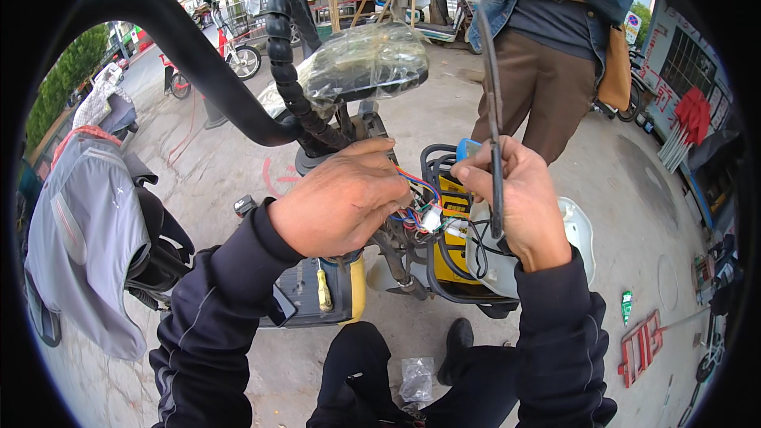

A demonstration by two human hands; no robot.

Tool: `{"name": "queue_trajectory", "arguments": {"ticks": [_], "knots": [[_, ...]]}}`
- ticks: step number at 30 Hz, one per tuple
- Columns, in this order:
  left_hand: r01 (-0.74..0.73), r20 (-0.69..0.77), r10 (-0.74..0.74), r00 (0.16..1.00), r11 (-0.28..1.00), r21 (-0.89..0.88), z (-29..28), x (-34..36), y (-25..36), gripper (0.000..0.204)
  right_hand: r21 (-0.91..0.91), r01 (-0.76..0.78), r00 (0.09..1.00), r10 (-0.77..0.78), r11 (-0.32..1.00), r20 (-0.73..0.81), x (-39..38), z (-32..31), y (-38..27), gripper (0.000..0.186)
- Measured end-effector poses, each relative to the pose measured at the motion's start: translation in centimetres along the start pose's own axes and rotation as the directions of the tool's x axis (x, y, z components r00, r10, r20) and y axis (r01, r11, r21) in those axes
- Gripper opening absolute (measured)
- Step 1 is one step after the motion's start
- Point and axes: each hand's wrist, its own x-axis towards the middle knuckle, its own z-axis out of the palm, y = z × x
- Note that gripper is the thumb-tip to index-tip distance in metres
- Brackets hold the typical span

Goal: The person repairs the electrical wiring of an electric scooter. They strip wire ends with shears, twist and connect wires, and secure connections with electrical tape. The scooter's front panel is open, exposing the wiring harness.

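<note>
My left hand (pixel 345 198) is closed in a pinch at a bundle of coloured wires (pixel 424 182), its fingertips partly hidden behind its back. White plug connectors (pixel 431 219) hang among the wires just right of it. My right hand (pixel 519 202) is raised to the right, with thumb and fingers closed on a small blue object (pixel 468 148), mostly hidden. A dark curved rod (pixel 493 95) crosses in front of that hand; I cannot tell whether the hand touches it. Below lies a yellow and black scooter part (pixel 453 250), and a white rounded cover (pixel 581 238) sits behind my right wrist.
A thick black handlebar (pixel 182 55) arches at upper left, beside a plastic-wrapped dashboard (pixel 365 63). A yellow-handled screwdriver (pixel 324 292) and a phone (pixel 282 307) lie on the footboard. A person (pixel 547 47) stands opposite with folded arms. A grey-covered scooter (pixel 87 230) stands left.
</note>
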Motion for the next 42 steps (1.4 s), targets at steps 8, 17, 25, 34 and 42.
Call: {"name": "queue_trajectory", "arguments": {"ticks": [8, 17, 25, 34, 42], "knots": [[-0.078, -0.05, 0.08, 0.995, 0.996, 0.043, 0.5, -0.1, -0.3, 0.009, -0.045, -0.06, 0.986, 0.066, 0.997, 0.155, 2.1, 1.3, 2.7, 0.026], [-0.063, -0.103, 0.065, 0.993, 0.998, 0.019, 1.5, -0.4, -0.6, 0.011, -0.177, 0.015, 0.961, 0.035, 0.984, 0.275, 2.3, 1.9, 2.5, 0.036], [-0.043, -0.106, 0.041, 0.994, 0.999, -0.012, 2.2, -0.5, -1.0, 0.007, -0.151, 0.026, 0.974, 0.009, 0.988, 0.225, 3.1, 2.1, 3.7, 0.036], [-0.004, -0.225, -0.005, 0.974, 0.999, -0.04, 3.4, -0.5, -0.8, 0.008, -0.164, 0.009, 0.961, 0.037, 0.986, 0.273, 3.7, 1.8, 4.4, 0.044], [-0.098, -0.326, 0.09, 0.941, 0.995, -0.007, 3.9, -0.2, -1.4, 0.009, -0.385, 0.299, 0.862, -0.074, 0.873, 0.501, 5.3, -0.3, 5.6, 0.015]]}}
